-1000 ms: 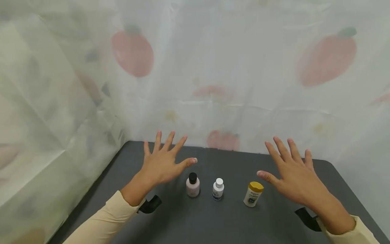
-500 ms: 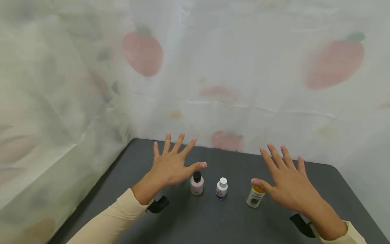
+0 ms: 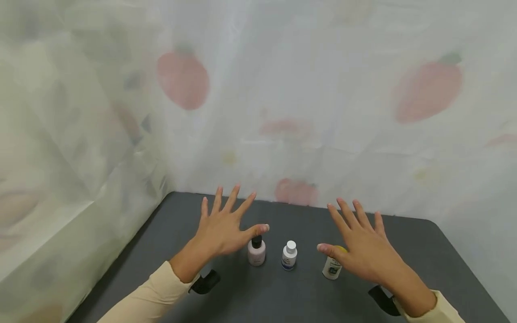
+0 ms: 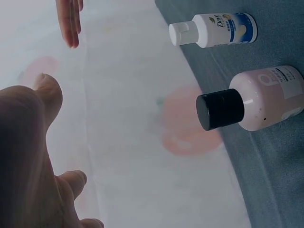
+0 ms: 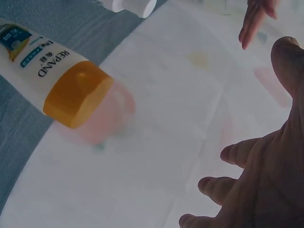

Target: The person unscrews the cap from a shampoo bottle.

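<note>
1. Pale sheeting (image 3: 315, 103) with red fruit prints (image 3: 183, 80) fills the upper frame; below it spreads a dark grey desk (image 3: 299, 296);
2. Left of centre, the left hand (image 3: 222, 231) hangs over the desk; its fingers are straight and spread, gripping nothing;
3. Just beneath its thumb in the head view stands the pink bottle (image 3: 256, 256), long axis upright; the thumb overlaps the black cap (image 4: 221, 109) there, but the left wrist view shows a gap; this hand is the nearer;
4. Lower middle, the white bottle (image 3: 288, 258) stands upright between the two thumbs, touching neither;
5. Farther right, the yellow-capped bottle (image 3: 332, 270) stands upright, partly hidden by the right thumb; its cap lies apart from the fingers in the right wrist view;
6. Rightmost, the right hand (image 3: 365, 249), nearest that bottle, hangs with fingers spread and holding nothing.
</note>
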The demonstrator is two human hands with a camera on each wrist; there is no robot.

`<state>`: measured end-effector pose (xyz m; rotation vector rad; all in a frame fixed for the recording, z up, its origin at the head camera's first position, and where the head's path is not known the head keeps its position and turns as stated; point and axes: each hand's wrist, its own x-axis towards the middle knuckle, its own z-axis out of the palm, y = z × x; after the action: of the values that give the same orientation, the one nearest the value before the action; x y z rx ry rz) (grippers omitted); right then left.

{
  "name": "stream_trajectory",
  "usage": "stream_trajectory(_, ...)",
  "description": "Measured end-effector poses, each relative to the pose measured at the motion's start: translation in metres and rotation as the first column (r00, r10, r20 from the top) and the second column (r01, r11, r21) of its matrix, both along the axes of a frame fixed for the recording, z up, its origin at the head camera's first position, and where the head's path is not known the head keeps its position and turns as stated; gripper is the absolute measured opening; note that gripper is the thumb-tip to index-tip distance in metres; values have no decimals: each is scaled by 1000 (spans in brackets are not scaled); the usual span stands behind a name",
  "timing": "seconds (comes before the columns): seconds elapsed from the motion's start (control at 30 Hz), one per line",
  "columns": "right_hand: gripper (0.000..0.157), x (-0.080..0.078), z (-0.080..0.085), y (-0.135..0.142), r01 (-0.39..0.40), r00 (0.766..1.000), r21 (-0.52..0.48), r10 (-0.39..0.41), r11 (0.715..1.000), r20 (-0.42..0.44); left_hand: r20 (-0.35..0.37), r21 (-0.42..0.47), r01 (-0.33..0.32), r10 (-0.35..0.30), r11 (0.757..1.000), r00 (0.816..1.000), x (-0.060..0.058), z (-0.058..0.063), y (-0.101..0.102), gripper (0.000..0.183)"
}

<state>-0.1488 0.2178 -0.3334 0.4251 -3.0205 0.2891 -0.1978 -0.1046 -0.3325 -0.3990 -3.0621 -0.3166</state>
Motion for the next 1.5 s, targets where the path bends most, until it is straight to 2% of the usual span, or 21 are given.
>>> stream_trajectory(0.33, 94, -8, -4, -13, -11, 1000, -11, 11, 1000, -18, -14, 10, 6, -6, 1000, 1000, -4, -6, -2, 88)
stream_trajectory(0.57, 94, -11, -8, -22, -50, 998, -19, 49, 999, -46, -14, 2, 11, -11, 1000, 1000, -5, -14, -3, 86)
stream_trajectory(0.8, 94, -19, -10, -32, -73, 995, -6, 73, 997, -74, -43, 1, 46, -46, 999, 998, -7, -13, -3, 73)
stream_trajectory(1.0, 94, -22, -11, -38, -87, 991, 16, 88, 996, -100, -31, -9, 61, -62, 998, 998, -10, -14, 2, 71)
stream_trajectory(1.27, 96, -24, -19, -53, -112, 990, 19, 113, 994, -82, -27, -28, 73, -73, 997, 997, -10, -22, 1, 71)
stream_trajectory(1.5, 99, -28, -17, -64, -125, 988, 30, 127, 992, -92, -51, -37, 83, -85, 996, 995, -10, -24, -3, 70)
